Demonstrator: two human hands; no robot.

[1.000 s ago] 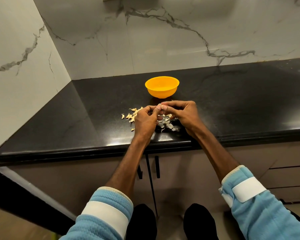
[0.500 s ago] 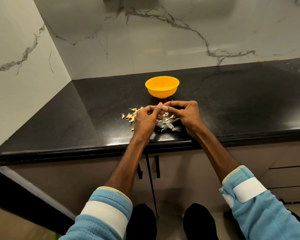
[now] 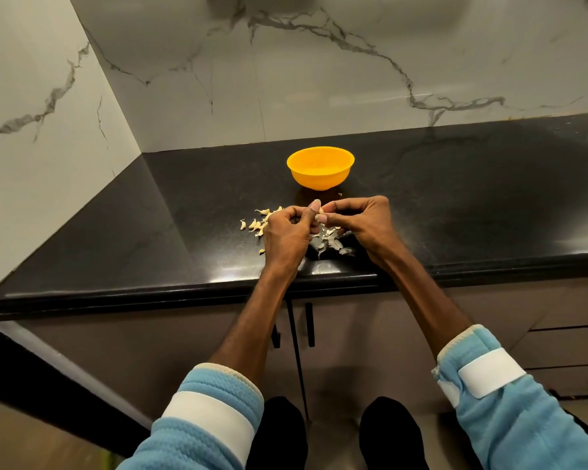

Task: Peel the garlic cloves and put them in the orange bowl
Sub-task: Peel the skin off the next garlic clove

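Held just above the black worktop (image 3: pixel 455 184), near its front edge: left hand (image 3: pixel 287 232) and right hand (image 3: pixel 364 222), fingertips brought together between them. Pinched there, a small pale garlic clove (image 3: pixel 321 210), mostly hidden by the fingers (only a sliver showing). Left hand curled, thumb up against the clove. Right hand curled too, thumb and forefinger closed on the same clove from the other side. No telling how much skin is on it.

Straight behind the hands and apart from them, upright on the worktop: the orange bowl (image 3: pixel 319 179). To the left of the left hand, partly hidden by it, a scatter of pale yellowish loose cloves (image 3: pixel 256 224) lying on the worktop, with one more piece alone nearer the front edge. Skinned or not, cannot tell. Under and between the hands, a heap of thin whitish peels (image 3: pixel 331 242), spreading toward the right wrist.

Behind it all, a white marble wall (image 3: pixel 319 79) with grey veins, meeting a second such wall in the corner at the left. Below the worktop edge, brownish cabinet doors (image 3: pixel 353 351) with two slim black handles (image 3: pixel 309 329). At the bottom, light blue sleeves (image 3: pixel 211 435), each with a white band, forearms bare beyond them.
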